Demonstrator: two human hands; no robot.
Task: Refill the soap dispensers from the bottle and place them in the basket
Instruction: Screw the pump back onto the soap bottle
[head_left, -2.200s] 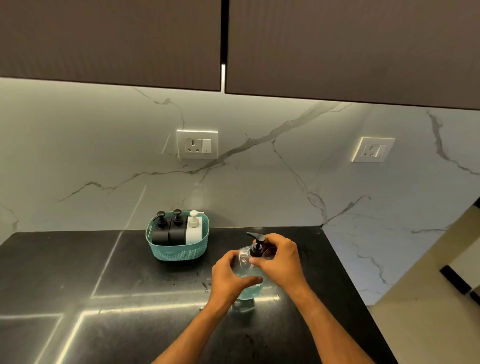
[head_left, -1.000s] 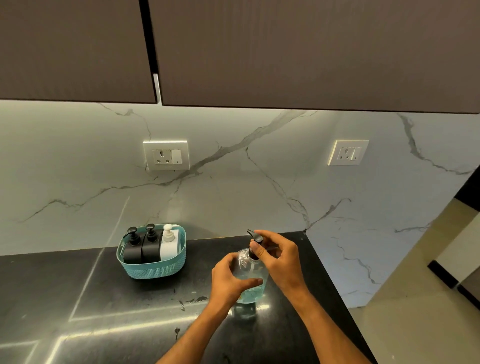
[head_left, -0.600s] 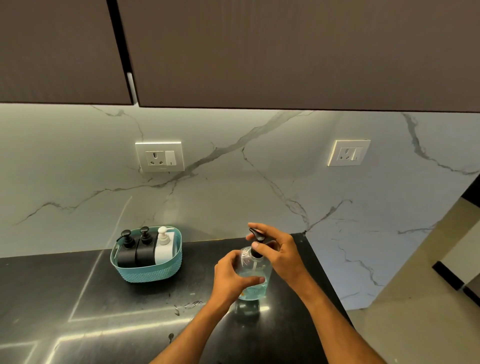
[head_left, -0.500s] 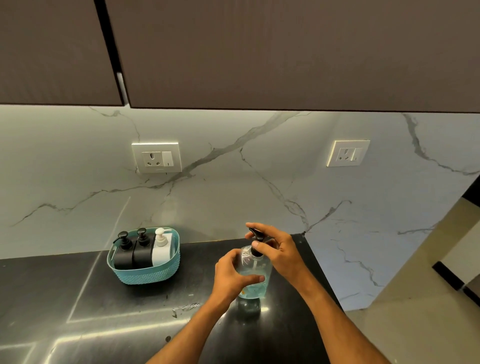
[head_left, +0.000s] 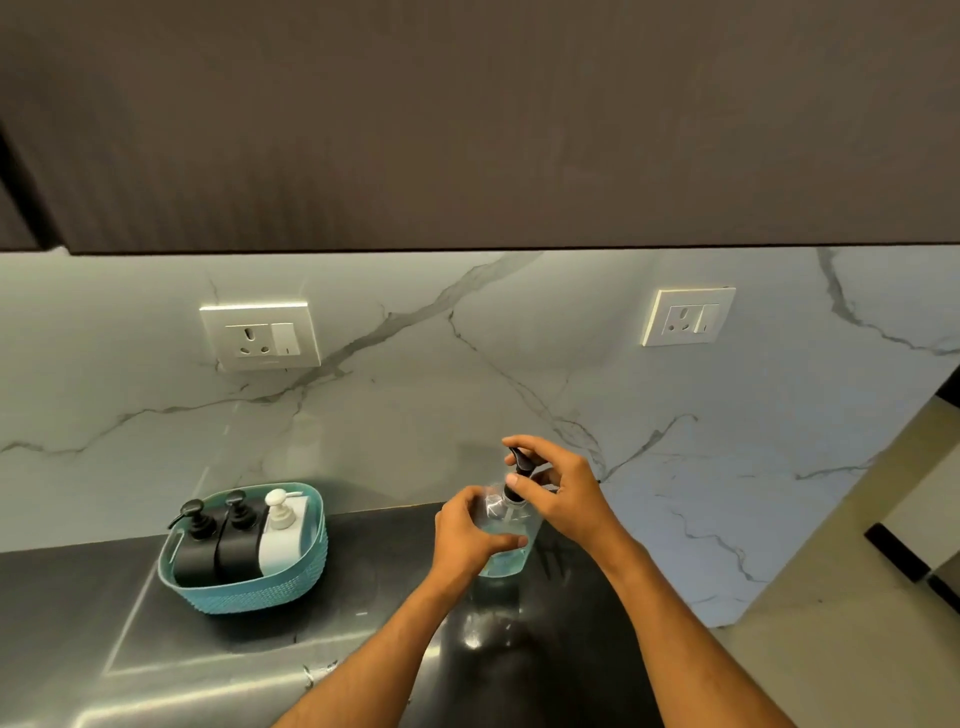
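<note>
A clear bottle (head_left: 503, 558) holding pale blue liquid stands on the black counter (head_left: 363, 634). My left hand (head_left: 467, 538) grips its body from the left. My right hand (head_left: 563, 493) pinches the collar of its black pump top (head_left: 521, 470). To the left sits a teal basket (head_left: 249, 587) with three dispensers upright inside: two black dispensers (head_left: 195, 551) (head_left: 238, 543) and a white dispenser (head_left: 280, 538).
A marble backsplash carries two wall sockets (head_left: 261, 335) (head_left: 688, 316). Dark upper cabinets (head_left: 467, 119) hang overhead. The counter ends just right of the bottle, with a beige floor (head_left: 857, 649) beyond it.
The view has swung right and tilted, so the basket sits further left in frame. Both hands stay on the bottle; my right fingers have shifted around the pump collar.
</note>
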